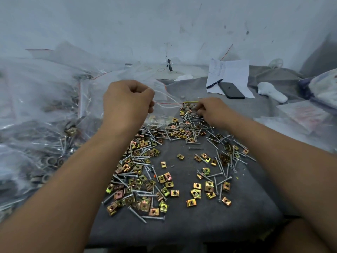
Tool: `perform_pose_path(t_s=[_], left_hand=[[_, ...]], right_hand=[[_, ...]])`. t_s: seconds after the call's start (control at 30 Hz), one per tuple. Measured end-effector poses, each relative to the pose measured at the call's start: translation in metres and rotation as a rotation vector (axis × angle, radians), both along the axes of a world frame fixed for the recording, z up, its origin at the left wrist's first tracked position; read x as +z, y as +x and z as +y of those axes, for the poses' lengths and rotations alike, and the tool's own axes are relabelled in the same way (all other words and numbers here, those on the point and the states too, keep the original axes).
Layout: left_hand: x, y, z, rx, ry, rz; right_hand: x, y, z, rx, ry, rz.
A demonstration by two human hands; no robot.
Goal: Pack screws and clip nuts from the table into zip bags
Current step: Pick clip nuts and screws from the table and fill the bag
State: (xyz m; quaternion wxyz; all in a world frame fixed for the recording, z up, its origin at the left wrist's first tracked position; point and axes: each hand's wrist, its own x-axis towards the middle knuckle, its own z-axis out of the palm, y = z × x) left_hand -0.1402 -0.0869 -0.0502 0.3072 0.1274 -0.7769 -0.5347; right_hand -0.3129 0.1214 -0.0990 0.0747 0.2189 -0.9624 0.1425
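Here, grip first.
Left hand: the left hand [127,101] is curled into a fist, pinching the red-striped mouth of a clear plastic zip bag [164,110] and holding it up off the cloth.
Right hand: the right hand [211,110] is level with the bag's mouth, just to its right, fingers bent down into the pile; whether they have anything pinched cannot be told.
Under the grip: a heap of silver pointed screws [144,163] and brass-yellow square clip nuts [169,184] spreads from below the bag toward the person, with small grey round caps [189,106] at the right fingertips.
Surface: a dark grey cloth-covered table [182,229], bare along its near edge and in a strip between the two clusters of parts.
Left of the grip: a mound of filled clear bags [40,125] crowds right up to the left wrist.
Beyond the right hand: a black phone [231,90] and dark pen [215,83] on a white sheet of paper [231,73]; its writing is too small to read.
Far right: a white moulded object [271,92] and flat packets [308,115].
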Motion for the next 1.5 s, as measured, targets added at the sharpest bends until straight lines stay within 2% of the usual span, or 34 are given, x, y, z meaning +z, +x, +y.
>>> perform_pose_path(t_s=[0.2,0.33,0.5,0.57,0.73,0.8,0.87,0.93,1.0,1.03,1.13,1.2,1.27,1.37,1.5], left_hand=[[0.003,0.005,-0.004,0.010,0.010,0.003],[0.003,0.005,-0.003,0.000,0.009,-0.001],[0.004,0.005,-0.003,-0.012,0.010,-0.002],[0.005,0.004,-0.003,-0.016,0.013,-0.001],[0.005,0.002,0.000,-0.015,0.017,-0.003],[0.004,0.002,0.001,-0.016,0.019,-0.004],[0.004,0.002,0.001,-0.017,0.018,-0.004],[0.004,0.002,0.001,-0.014,0.013,-0.001],[0.004,0.001,-0.001,-0.005,0.008,0.001],[0.004,0.001,-0.001,-0.001,0.007,0.002],[0.003,0.001,-0.001,0.000,0.006,-0.001],[0.002,0.001,0.000,-0.002,0.001,-0.005],[0.002,0.001,-0.001,-0.004,0.000,-0.005],[0.003,0.002,-0.003,-0.003,0.007,-0.004],[0.002,0.002,-0.004,-0.008,0.007,-0.008]], right_hand=[[0.000,-0.002,0.007,-0.040,-0.036,-0.003],[0.001,-0.001,0.016,-0.079,-0.161,-0.006],[0.000,0.003,0.024,-0.092,-0.200,0.015],[0.004,0.003,0.024,-0.127,-0.430,-0.042],[0.027,0.003,0.017,-0.086,-1.543,-0.601],[0.030,0.007,0.015,-0.105,-1.798,-0.792],[0.029,0.010,0.014,-0.149,-1.887,-0.889],[0.026,0.011,0.013,-0.178,-1.809,-0.918],[0.024,0.010,0.009,-0.151,-1.601,-0.877],[0.023,0.009,0.007,-0.125,-1.393,-0.765],[0.009,0.005,0.002,-0.034,-0.510,-0.197],[-0.001,0.003,0.001,0.049,-0.196,-0.048],[-0.010,-0.001,0.003,0.083,-0.114,0.004],[-0.015,-0.007,0.006,0.076,-0.130,0.022],[-0.012,-0.008,0.004,0.038,-0.097,-0.045]])
